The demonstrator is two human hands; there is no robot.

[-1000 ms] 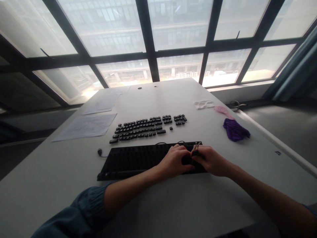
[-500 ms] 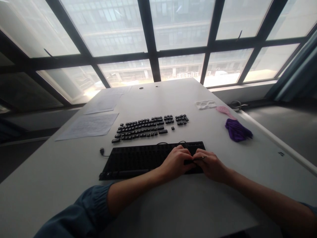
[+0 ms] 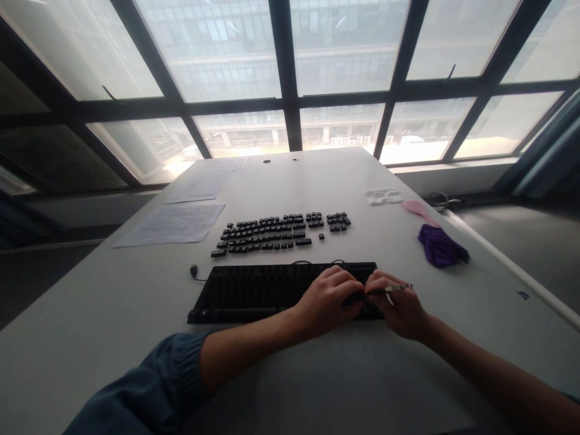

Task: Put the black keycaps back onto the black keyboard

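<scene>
A black keyboard (image 3: 258,290) with its keycaps off lies on the table in front of me. My left hand (image 3: 333,297) rests over its right part, fingers curled and pinched at something small and dark that I cannot make out. My right hand (image 3: 396,305) is closed around a thin silver pen-like metal tool (image 3: 399,288), its rear end sticking out to the right. The tool's front end points toward my left fingertips and is hidden between the hands. Behind the keyboard, several loose black keycaps (image 3: 263,229) are laid out in rows.
Sheets of paper (image 3: 174,225) lie at the left. On the right are a white cloth strip (image 3: 383,196), a pink brush (image 3: 417,210) and a purple cloth (image 3: 441,246). A cable plug (image 3: 194,270) sits by the keyboard's left corner. Windows stand beyond the table.
My right hand has shifted slightly right and turned, so more of the metal tool shows. My left hand stays at the keyboard's right part. The whole view has shifted a little.
</scene>
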